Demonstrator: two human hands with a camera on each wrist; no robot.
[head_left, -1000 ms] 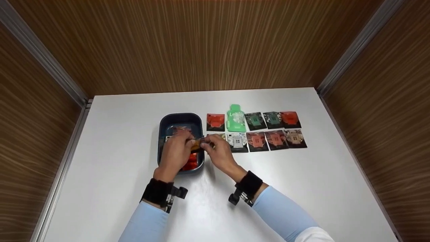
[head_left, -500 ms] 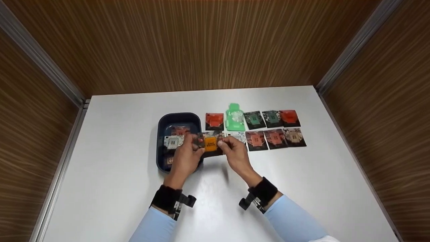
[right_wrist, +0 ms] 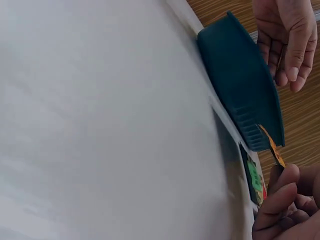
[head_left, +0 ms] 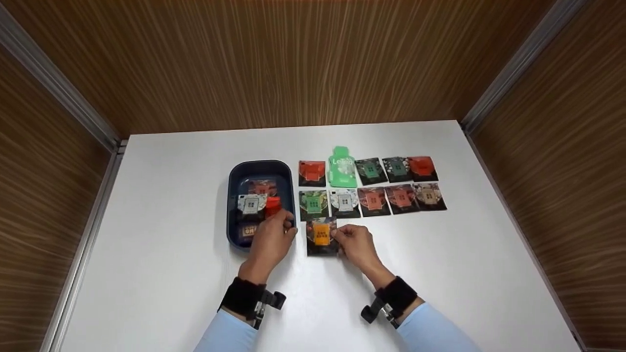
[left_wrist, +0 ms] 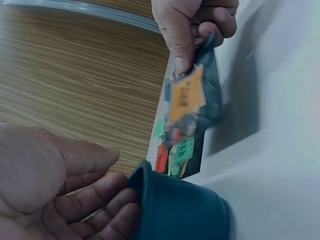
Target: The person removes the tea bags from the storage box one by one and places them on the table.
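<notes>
My right hand [head_left: 359,247] pinches the right edge of a small black sachet with an orange label [head_left: 321,236], just above the table in front of the laid-out rows. In the left wrist view the sachet [left_wrist: 187,100] hangs tilted from thumb and fingers. My left hand [head_left: 270,239] is over the right front rim of a dark blue bin [head_left: 229,210]. Its fingers are loosely curled and hold nothing, as the left wrist view of the hand [left_wrist: 75,185] shows. Inside the bin lie a white-labelled sachet [head_left: 252,205], a red packet [head_left: 273,204] and other sachets, partly hidden by that hand.
Two rows of sachets lie right of the bin. The back row includes a red sachet [head_left: 312,173] and a green bottle-shaped pouch [head_left: 343,168]; the front row starts with a green-labelled sachet [head_left: 313,204]. Wood-grain panels [head_left: 303,63] border the white table [head_left: 171,195].
The orange-labelled sachet came out from over the bin, moving right and toward me. Both hands held it half a second ago; my left hand has let go and my right hand holds it alone.
</notes>
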